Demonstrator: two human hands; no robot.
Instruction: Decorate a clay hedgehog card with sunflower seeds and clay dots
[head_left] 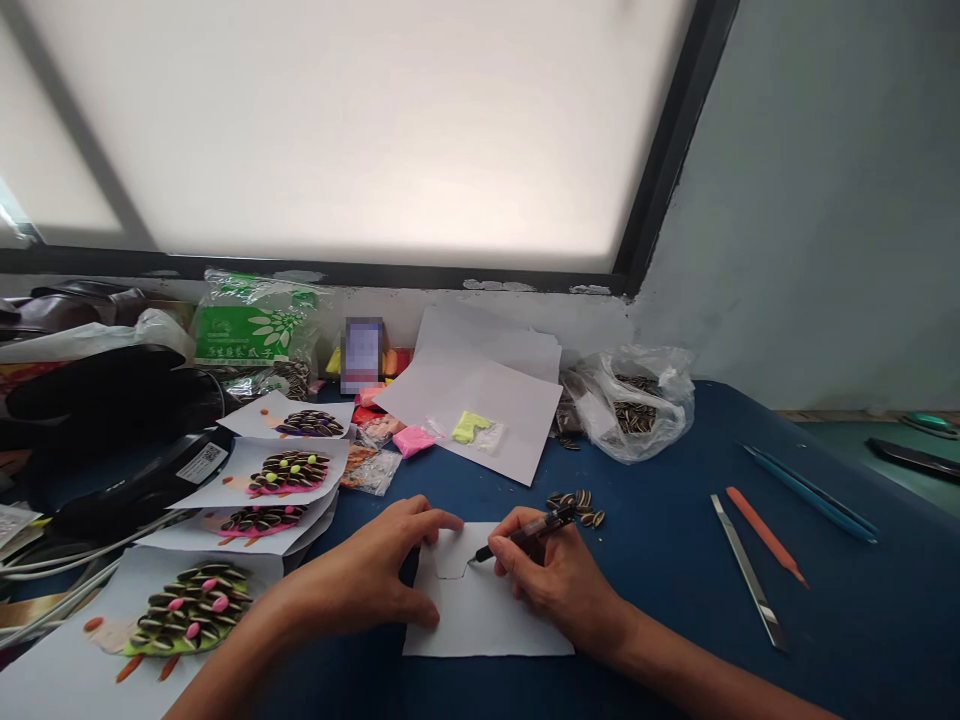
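A sheet of white paper [487, 625] lies on the blue table in front of me, bearing a short dark drawn line. In my right hand [562, 575] is a black pen [525, 533], its tip at or just above the sheet near that line. My left hand [382, 565] rests at the sheet's left side, thumb and fingers spread, fingertips touching its edge. A few striped sunflower seeds [579, 505] lie just beyond my right hand.
Hedgehog pictures made with seeds [199, 610] lie at left. Behind are paper sheets [510, 400], a yellow-green clay packet [471, 428], a pink one [412, 440] and a bag of seeds [637, 405]. A craft knife [750, 575], an orange tool [766, 535] and blue tweezers [814, 495] lie right.
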